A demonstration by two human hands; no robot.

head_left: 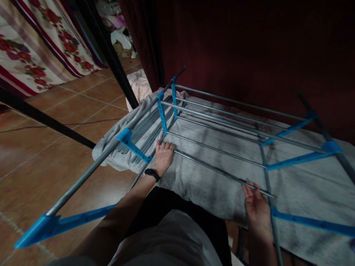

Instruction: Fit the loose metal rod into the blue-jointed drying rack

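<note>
I look down on a dark red curtain (249, 44) at the back, with a brown tiled floor (55, 147) to the left and a floral cloth (27, 55) hanging beyond it. A grey blanket (305, 192) lies spread below the curtain. Over it stands a half-built metal rack (222, 122), made of thin grey rails running between blue brackets (299, 160) on each side.

The nearest rail is a loose rod (213, 168), lying slantwise just above the blanket and held at both ends. My left hand (163, 157) is knuckles up, fingers curled shut over the rod's left end, beside a blue bracket. A black wristband (152, 173) sits on that wrist. My right hand (256, 207) is palm up, fingertips closed around the rod near its right end, close to an upright grey tube.

I judge this to be the fitting of one rail. Seating it would call for lining up each rod end with a bracket socket, keeping the rod level.
</note>
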